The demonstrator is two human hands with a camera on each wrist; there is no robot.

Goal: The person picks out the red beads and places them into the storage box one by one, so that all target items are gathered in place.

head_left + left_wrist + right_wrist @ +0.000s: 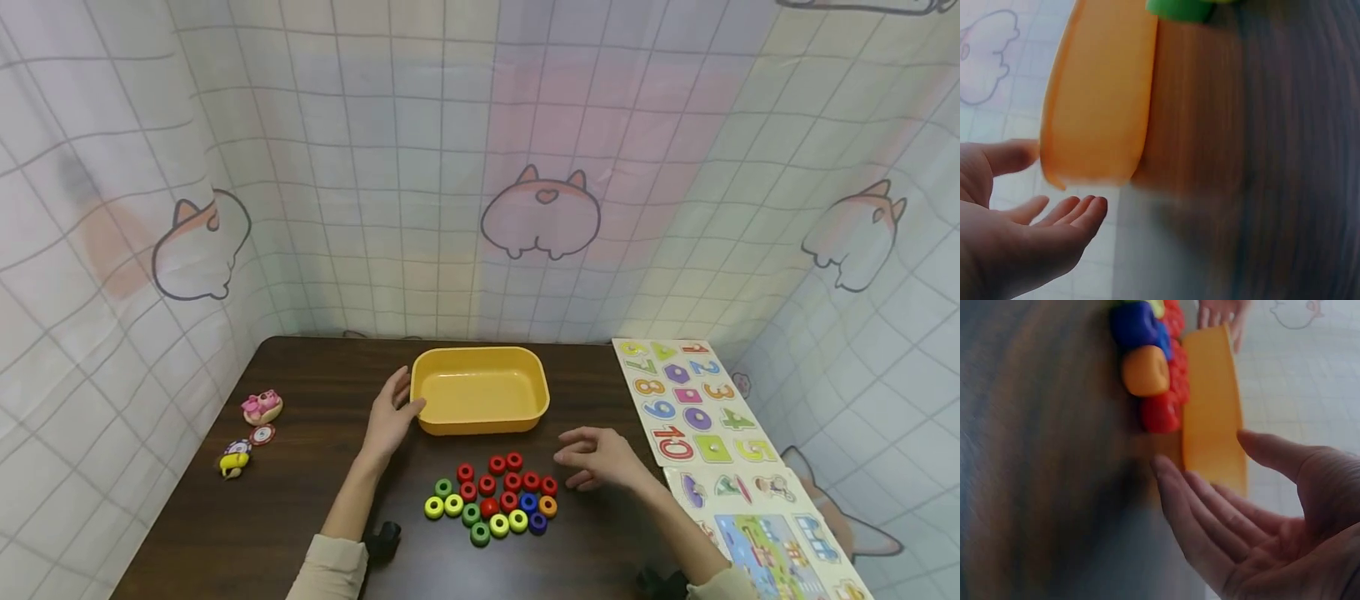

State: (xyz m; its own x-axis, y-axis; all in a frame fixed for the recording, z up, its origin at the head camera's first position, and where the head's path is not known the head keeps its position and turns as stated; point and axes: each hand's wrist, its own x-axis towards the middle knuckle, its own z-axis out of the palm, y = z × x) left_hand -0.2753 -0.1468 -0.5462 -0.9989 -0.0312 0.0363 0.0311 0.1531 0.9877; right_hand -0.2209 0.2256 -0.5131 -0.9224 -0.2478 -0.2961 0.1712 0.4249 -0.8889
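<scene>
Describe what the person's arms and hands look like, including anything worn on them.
The left hand and right hand are bare, with no gloves or rings showing. The left sleeve and right sleeve are plain pale beige, leaving the lower forearms uncovered. A small black device shows beside the left forearm; its fastening can't be made out.

Tray [480, 398] behind loose rings [489, 507]

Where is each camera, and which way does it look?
Head: on the head, looking forward and down at the rectangular yellow plastic tray; forearms, left grip and right grip show.
Left wrist: on that wrist, facing the tray; left grip shows.
Right wrist: on that wrist, facing tray and glossy multicoloured rings; both grips show.
All share the tray.
</scene>
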